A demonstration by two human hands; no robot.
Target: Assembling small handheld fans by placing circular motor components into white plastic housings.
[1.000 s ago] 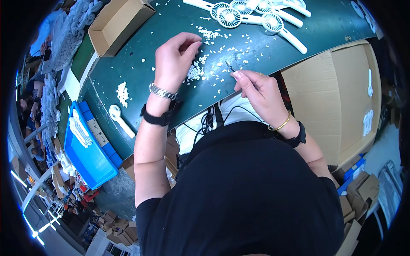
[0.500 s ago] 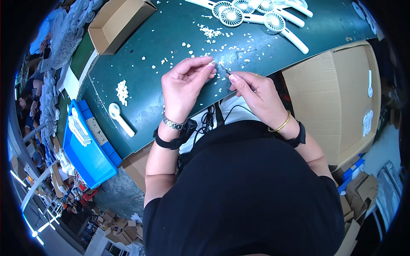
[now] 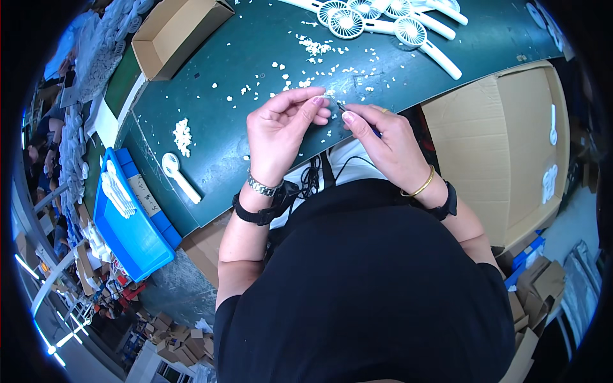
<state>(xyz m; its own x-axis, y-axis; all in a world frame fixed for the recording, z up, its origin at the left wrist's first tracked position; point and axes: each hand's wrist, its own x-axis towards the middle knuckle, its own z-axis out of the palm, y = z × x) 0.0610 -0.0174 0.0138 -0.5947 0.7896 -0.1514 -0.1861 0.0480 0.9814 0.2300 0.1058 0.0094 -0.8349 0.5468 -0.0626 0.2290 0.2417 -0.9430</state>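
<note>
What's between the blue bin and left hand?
Head view: a white fan-shaped piece, a heap of white bits and loose bits near the left hand.

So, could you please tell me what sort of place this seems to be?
Probably a factory assembly workshop: a green workbench bears several matching white fan-like parts and scattered small white pieces, while a blue bin holds more white parts.
</note>
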